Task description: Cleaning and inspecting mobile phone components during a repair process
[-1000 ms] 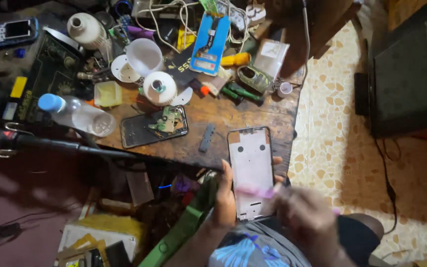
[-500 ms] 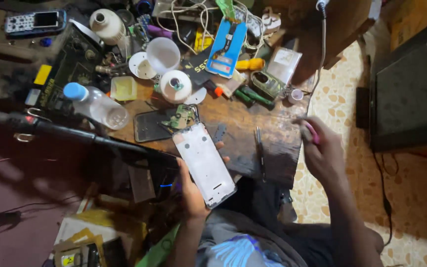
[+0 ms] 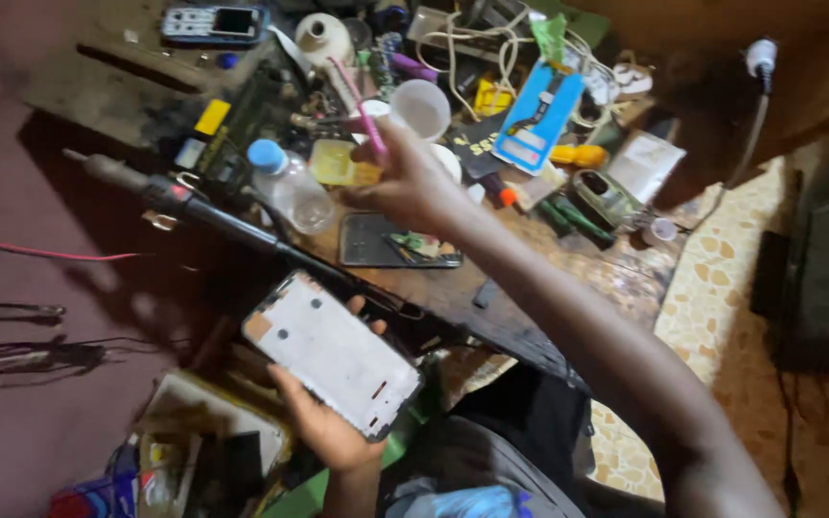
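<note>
Two hands at work, each with something in it. Left hand (image 3: 323, 422) low, near the lap, fingers curled under a white phone frame (image 3: 331, 353), thumb hooked over its far edge; the frame lies flat, inner face up, tilted corner-down toward the body, clear of the surface (image 3: 530, 297). Keep that cradle level so the frame does not slide off the palm.

Beyond the left hand, on the surface: a clear plastic bottle with blue cap (image 3: 285, 184) lying on its side, a black soldering-type tool (image 3: 213, 216) jutting out over the edge.

Right hand (image 3: 413, 184) stretched forward over the clutter, pinched shut on a thin pink tool (image 3: 368, 117), tip pointing up and away. Just under it, a dark opened phone (image 3: 398, 242); just past it, a white cup (image 3: 422, 105). Judgement: the reach crosses crowded ground; lift the wrist high, move slowly, avoid knocking the cup or bottle. Farther right, a blue card pack (image 3: 539, 120).
</note>
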